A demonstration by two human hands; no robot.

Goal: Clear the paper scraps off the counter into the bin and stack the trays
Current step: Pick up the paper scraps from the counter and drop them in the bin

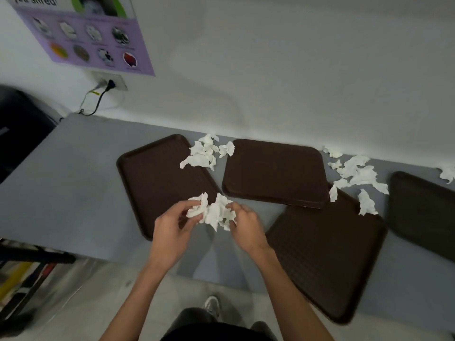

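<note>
Both hands are meeting low in the middle of the view over the grey desk point(73, 183), sharing one crumpled wad of white paper scraps point(213, 211). The left hand point(172, 230) is curling its fingers round the wad's left side, and the right hand point(246, 227) is pinching the right side — both are closed on it, the paper bunching up between them.

Four dark brown trays are lying flat and unstacked. The left tray point(152, 183) is sitting at 11 o'clock from the hands, with a loose cluster of scraps point(204, 153) spilling over its far right corner. The middle tray point(273, 171) is lying at 1 o'clock, its near edge overlapping the tilted near tray point(325, 254) at 4 o'clock. A second scatter of scraps point(357, 175) is lying at 2 o'clock, partly on that near tray. The far-right tray point(423, 207) is cut off by the frame at 3 o'clock — one more scrap point(446, 173) is resting just beyond it.
</note>
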